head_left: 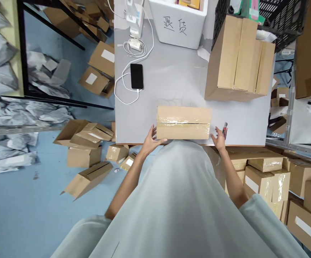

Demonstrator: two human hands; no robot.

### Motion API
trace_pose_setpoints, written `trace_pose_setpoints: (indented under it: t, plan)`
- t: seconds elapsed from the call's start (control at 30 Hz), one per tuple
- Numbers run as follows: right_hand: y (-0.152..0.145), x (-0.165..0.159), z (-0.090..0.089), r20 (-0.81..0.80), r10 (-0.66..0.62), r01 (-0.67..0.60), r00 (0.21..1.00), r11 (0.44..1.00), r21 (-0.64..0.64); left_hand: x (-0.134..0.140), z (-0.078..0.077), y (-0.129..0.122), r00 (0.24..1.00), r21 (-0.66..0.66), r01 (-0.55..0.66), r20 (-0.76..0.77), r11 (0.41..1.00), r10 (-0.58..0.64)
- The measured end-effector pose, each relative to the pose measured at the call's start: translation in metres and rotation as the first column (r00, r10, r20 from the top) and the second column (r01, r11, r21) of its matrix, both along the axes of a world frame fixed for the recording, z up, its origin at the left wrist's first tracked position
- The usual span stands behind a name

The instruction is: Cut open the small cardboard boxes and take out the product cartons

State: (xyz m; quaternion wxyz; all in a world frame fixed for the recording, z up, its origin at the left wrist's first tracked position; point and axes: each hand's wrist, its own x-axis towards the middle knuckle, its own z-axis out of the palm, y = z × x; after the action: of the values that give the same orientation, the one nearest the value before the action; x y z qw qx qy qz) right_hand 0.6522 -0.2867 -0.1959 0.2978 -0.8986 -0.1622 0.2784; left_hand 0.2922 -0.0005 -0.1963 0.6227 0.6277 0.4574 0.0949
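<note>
A taped cardboard box [183, 123] lies at the table's front edge, right before my body, with a seam running along its top. My left hand [152, 141] is at the box's left end, fingers spread and thumb reaching along the front corner; whether it touches is hard to tell. Close to the right end is my right hand [219, 139], fingers apart, with a small gap visible between it and the box. A red and black utility knife [225, 130] rests on the table just right of my right hand, apart from it.
On the table [171, 79] are a phone [136, 76] on a white charging cable, a power strip [136, 21], a white foam bin [179, 25] and a large carton [238, 61]. A black crate [284, 25] stands behind. Cardboard boxes [84, 156] crowd the floor both sides.
</note>
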Motion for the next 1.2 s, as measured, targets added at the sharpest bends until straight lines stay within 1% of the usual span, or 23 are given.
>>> trace_pose_setpoints:
  t: [0.03, 0.07, 0.1, 0.13, 0.23, 0.3, 0.4, 0.47, 0.53, 0.6, 0.7, 0.77, 0.87, 1.0, 1.07, 1.13, 1.2]
  plan:
    - [0.004, -0.007, 0.001, -0.066, 0.12, -0.115, 0.991, 0.99, 0.079, -0.002, -0.003, -0.002, 1.0, -0.014, 0.008, 0.0, 1.0, -0.008]
    - [0.01, -0.015, 0.001, -0.111, 0.218, -0.2, 0.97, 0.968, 0.15, -0.002, -0.005, -0.003, 1.0, -0.02, 0.019, 0.006, 1.0, -0.018]
    - [0.015, -0.021, 0.001, -0.137, 0.278, -0.249, 0.951, 0.948, 0.198, 0.0, -0.008, -0.004, 0.999, -0.018, 0.03, 0.015, 0.999, -0.029]
    - [0.02, -0.027, 0.001, -0.147, 0.297, -0.261, 0.944, 0.94, 0.22, 0.003, -0.011, -0.005, 0.999, -0.008, 0.036, 0.023, 0.999, -0.036]
    - [0.032, -0.035, 0.006, -0.161, 0.286, -0.242, 0.945, 0.938, 0.248, 0.014, -0.017, -0.004, 0.999, 0.033, 0.013, 0.032, 0.999, -0.014]
    - [0.037, -0.035, 0.015, -0.16, 0.288, -0.24, 0.944, 0.933, 0.268, 0.019, -0.017, 0.0, 0.999, 0.033, 0.001, 0.044, 0.999, -0.002]
    - [0.044, -0.033, 0.036, -0.133, 0.278, -0.23, 0.951, 0.927, 0.296, 0.019, -0.011, 0.008, 0.997, 0.002, -0.011, 0.081, 1.0, 0.011]
    - [0.053, -0.032, 0.052, -0.1, 0.252, -0.213, 0.963, 0.93, 0.299, 0.018, -0.002, 0.016, 0.996, 0.033, -0.038, 0.08, 0.999, 0.035]
    - [0.065, -0.031, 0.064, -0.046, 0.221, -0.203, 0.974, 0.947, 0.251, 0.019, 0.006, 0.025, 0.997, 0.118, -0.073, 0.046, 0.99, 0.068]
    - [0.079, -0.03, 0.069, 0.02, 0.197, -0.198, 0.98, 0.968, 0.157, 0.024, 0.01, 0.033, 0.996, 0.21, -0.091, -0.004, 0.974, 0.094]
    - [0.096, -0.027, 0.065, 0.08, 0.167, -0.171, 0.983, 0.985, 0.035, 0.036, 0.009, 0.041, 0.99, 0.282, -0.102, -0.066, 0.954, 0.126]
    - [0.104, -0.025, 0.057, 0.088, 0.155, -0.156, 0.984, 0.988, 0.005, 0.043, 0.003, 0.043, 0.984, 0.285, -0.119, -0.094, 0.951, 0.151]
    - [0.11, -0.022, 0.048, 0.078, 0.156, -0.158, 0.985, 0.987, 0.026, 0.052, -0.005, 0.043, 0.976, 0.271, -0.156, -0.107, 0.95, 0.191]
    - [0.109, -0.018, 0.043, 0.017, 0.167, -0.168, 0.986, 0.979, 0.114, 0.056, -0.013, 0.04, 0.965, 0.271, -0.227, -0.064, 0.935, 0.253]
    - [0.101, -0.015, 0.042, -0.083, 0.14, -0.124, 0.987, 0.977, 0.175, 0.052, -0.016, 0.038, 0.966, 0.221, -0.245, -0.03, 0.944, 0.258]
    - [0.089, -0.014, 0.04, -0.235, 0.054, -0.004, 0.97, 0.978, 0.209, 0.043, -0.02, 0.035, 0.968, 0.09, -0.251, -0.001, 0.964, 0.252]
    - [0.075, -0.016, 0.038, -0.371, -0.045, 0.121, 0.928, 0.975, 0.186, 0.032, -0.023, 0.03, 0.967, -0.066, -0.253, 0.005, 0.965, 0.254]
